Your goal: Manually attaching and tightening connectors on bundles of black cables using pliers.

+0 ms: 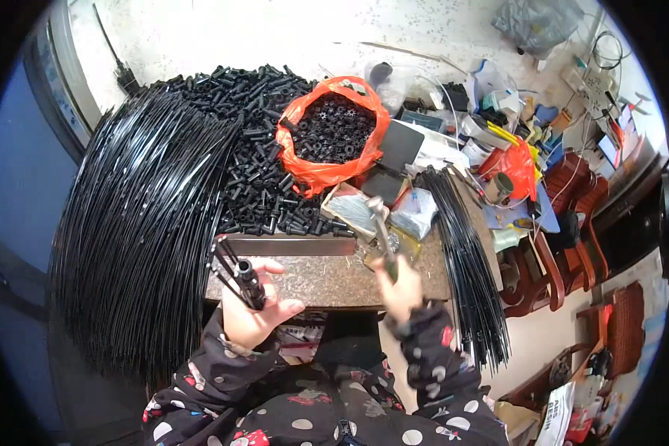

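My left hand (249, 320) is at the table's front edge, palm up and fingers loosely curled. A black tubular plastic part (250, 285) lies in it, its round open end facing up. Several thin black rods (223, 256) stick up next to that part, in or beside the same hand; how they join is hard to see. My right hand (401, 290) is wrapped round the handle of a hammer (382, 230), slightly blurred, its metal head up and away from me. Between my hands runs the speckled tabletop (323, 279), with a dark flat metal bar (290, 246) behind.
A large bundle of long black rods (137, 245) covers the left side. Loose black plastic parts (253, 178) heap behind the bar. An orange plastic bag (323, 177) holds small black pieces. Beside it sits a box of thin pins (351, 210). More black rods (468, 267) hang over the right edge.
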